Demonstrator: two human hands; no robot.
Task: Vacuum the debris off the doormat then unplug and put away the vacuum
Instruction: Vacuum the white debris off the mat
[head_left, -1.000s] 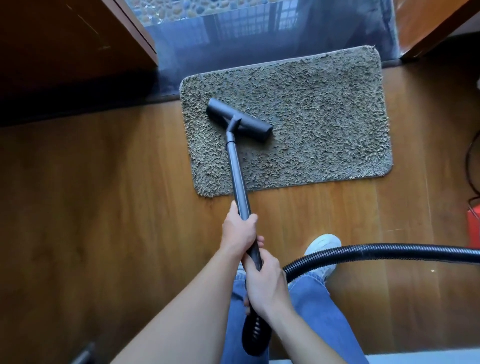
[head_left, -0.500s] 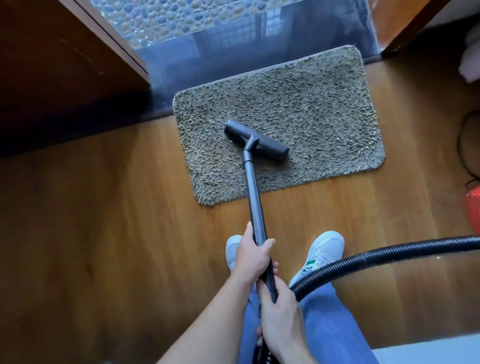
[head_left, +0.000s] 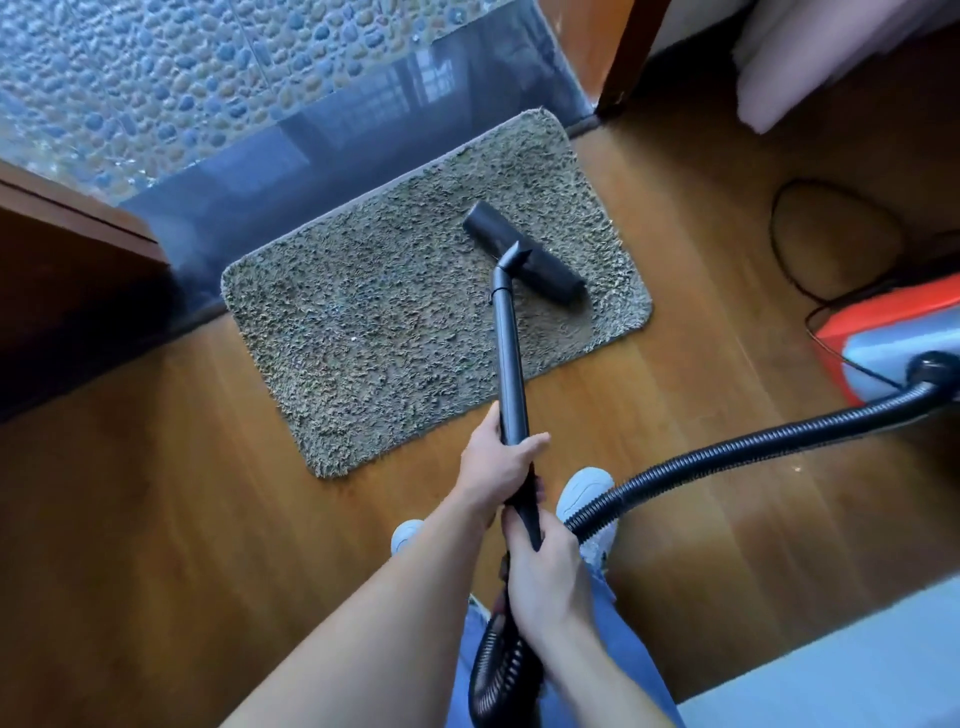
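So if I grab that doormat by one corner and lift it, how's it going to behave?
The doormat would probably droop and fold rather than stay flat: it looks like thin, soft shag with rounded corners. It likely slides easily, since it lies loose on the smooth wooden floor. The vacuum head rests on its right part, so lift that off first.

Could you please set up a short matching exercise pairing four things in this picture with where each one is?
Things:
1. vacuum head
2. left hand
3. right hand
4. vacuum body

Places:
A. at the right edge, on the wooden floor
B. on the right part of the doormat
C. lower on the wand, near the hose
D. higher on the wand, just short of the mat's near edge

Pairs: 1-B, 2-D, 3-C, 4-A
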